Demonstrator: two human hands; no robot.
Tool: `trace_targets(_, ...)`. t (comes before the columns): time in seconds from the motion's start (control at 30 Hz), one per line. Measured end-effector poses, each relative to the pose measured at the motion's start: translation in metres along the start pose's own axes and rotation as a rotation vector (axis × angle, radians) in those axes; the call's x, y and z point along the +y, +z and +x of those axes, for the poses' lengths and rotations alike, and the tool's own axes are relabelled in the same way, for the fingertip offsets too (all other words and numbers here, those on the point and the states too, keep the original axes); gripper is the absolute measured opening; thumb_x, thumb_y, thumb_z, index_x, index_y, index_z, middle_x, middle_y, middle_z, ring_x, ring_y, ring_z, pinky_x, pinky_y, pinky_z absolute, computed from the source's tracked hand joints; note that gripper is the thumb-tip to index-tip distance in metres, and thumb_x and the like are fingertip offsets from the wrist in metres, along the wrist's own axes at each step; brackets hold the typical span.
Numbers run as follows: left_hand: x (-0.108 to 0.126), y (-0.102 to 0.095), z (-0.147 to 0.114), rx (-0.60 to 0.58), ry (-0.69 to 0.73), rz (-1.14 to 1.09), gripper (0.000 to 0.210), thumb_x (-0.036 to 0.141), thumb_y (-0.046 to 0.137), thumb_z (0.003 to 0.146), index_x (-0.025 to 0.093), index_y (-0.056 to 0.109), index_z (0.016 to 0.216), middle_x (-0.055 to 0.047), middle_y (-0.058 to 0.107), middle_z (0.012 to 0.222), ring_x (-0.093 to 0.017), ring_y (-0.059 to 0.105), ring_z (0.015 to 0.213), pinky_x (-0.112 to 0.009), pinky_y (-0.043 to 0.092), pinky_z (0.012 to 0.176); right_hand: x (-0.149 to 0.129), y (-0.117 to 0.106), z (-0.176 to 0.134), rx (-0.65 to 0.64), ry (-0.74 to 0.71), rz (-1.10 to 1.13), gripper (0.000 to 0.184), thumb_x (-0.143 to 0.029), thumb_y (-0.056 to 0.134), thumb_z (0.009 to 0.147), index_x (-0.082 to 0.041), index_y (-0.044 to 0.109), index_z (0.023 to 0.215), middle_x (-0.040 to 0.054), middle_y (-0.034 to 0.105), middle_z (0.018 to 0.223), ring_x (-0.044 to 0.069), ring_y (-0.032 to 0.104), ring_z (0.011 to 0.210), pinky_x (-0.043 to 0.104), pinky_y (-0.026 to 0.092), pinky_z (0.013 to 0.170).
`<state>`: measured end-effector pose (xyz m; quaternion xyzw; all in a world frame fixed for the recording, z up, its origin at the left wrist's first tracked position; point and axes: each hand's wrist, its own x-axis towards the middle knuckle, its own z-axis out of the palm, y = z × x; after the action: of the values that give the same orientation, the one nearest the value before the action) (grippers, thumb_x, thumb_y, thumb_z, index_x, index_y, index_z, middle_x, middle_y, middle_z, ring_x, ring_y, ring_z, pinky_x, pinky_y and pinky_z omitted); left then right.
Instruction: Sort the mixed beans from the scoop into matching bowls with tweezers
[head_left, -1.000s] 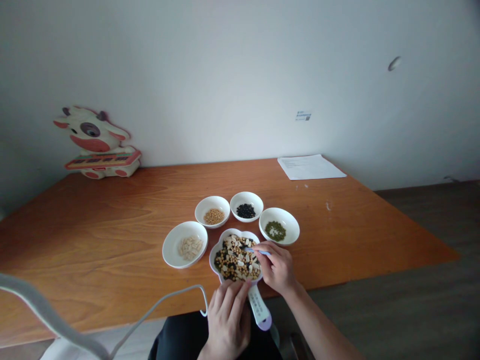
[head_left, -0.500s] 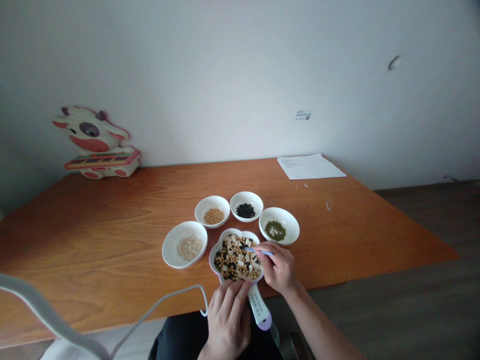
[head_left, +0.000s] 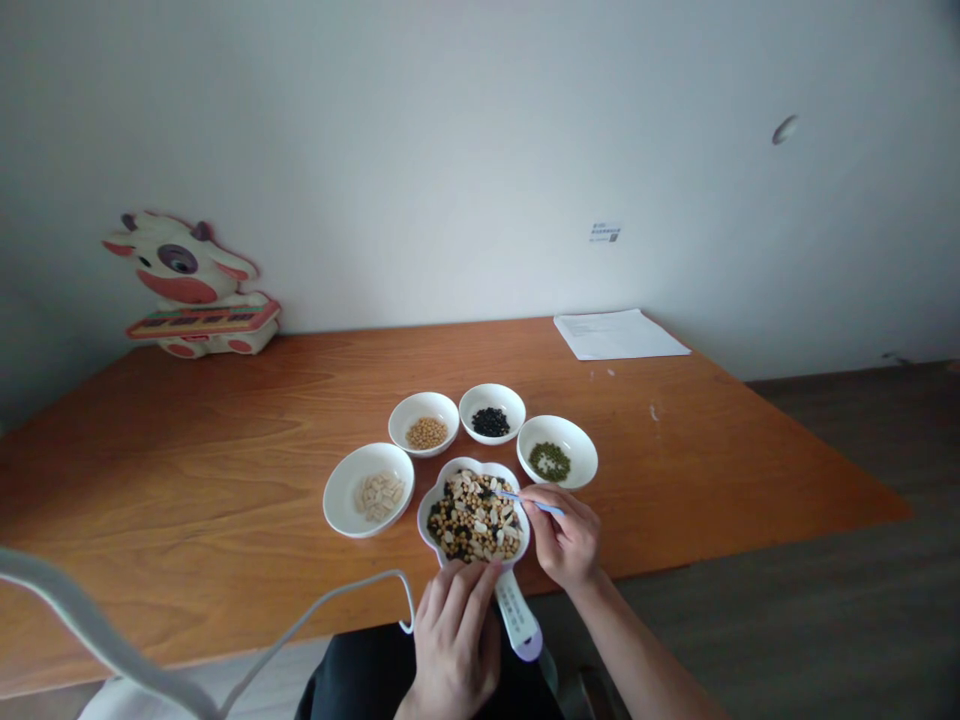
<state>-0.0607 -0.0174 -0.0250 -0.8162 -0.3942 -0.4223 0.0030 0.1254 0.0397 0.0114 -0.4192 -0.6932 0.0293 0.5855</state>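
Right hand pinches blue tool over dish of mixed beans. Left hand: fingers together at near rim, grip unclear. Four bowls crowd far side; cable near left.

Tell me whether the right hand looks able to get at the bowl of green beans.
Likely yes: the right hand is close by the bowl of green beans, with nothing visible in between, though it already holds a slim blue tool.
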Motion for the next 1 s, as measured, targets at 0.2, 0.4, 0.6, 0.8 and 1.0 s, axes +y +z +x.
trace_targets(0.2,0.0001,-0.0003,0.0014,-0.003,0.005,-0.008,0.047,0.004,0.046,0.085,0.016,0.056,0.130,-0.009,0.066,0.109,-0.022,0.060,0.100,-0.035,0.049,0.086,0.0003,-0.0023,-0.0009,0.025,-0.004,0.009,0.028,-0.001,0.053,0.086,-0.020,0.066,0.103,0.0067,0.072,0.086,0.019,0.069,0.079,0.032,0.059,0.071)
trace_targets(0.4,0.0003,-0.0005,0.0004,-0.006,0.001,-0.012,0.047,0.003,0.046,0.085,0.016,0.056,0.129,-0.008,0.066,0.109,-0.022,0.059,0.101,-0.035,0.048,0.088,0.0007,-0.0026,-0.0017,0.031,0.004,0.007,0.026,-0.002,0.053,0.086,-0.019,0.065,0.102,0.0069,0.071,0.086,0.018,0.069,0.080,0.031,0.058,0.071)
trace_targets(0.6,0.0002,0.0001,0.0000,-0.005,-0.002,-0.019,0.047,0.004,0.046,0.085,0.016,0.056,0.129,-0.008,0.066,0.110,-0.022,0.059,0.101,-0.034,0.048,0.087,0.0010,0.0018,0.0005,-0.076,0.015,0.039,0.021,-0.005,0.054,0.086,-0.018,0.066,0.096,0.0062,0.070,0.082,0.018,0.068,0.075,0.030,0.057,0.068)
trace_targets(0.8,-0.0015,0.0018,-0.0023,-0.010,-0.003,-0.021,0.047,0.005,0.046,0.085,0.016,0.057,0.129,-0.008,0.065,0.110,-0.022,0.058,0.102,-0.035,0.048,0.087,0.0015,0.0041,0.0020,-0.134,0.024,0.020,0.018,-0.007,0.053,0.088,-0.018,0.066,0.093,0.0059,0.070,0.080,0.018,0.067,0.074,0.029,0.054,0.067)
trace_targets(1.0,-0.0006,0.0007,-0.0025,-0.014,-0.006,-0.024,0.047,0.004,0.046,0.085,0.016,0.057,0.129,-0.008,0.065,0.111,-0.022,0.057,0.103,-0.035,0.047,0.088,0.0049,0.0056,0.0003,-0.156,0.033,-0.013,0.018,-0.007,0.052,0.088,-0.018,0.065,0.095,0.0060,0.070,0.082,0.018,0.067,0.076,0.030,0.054,0.070)
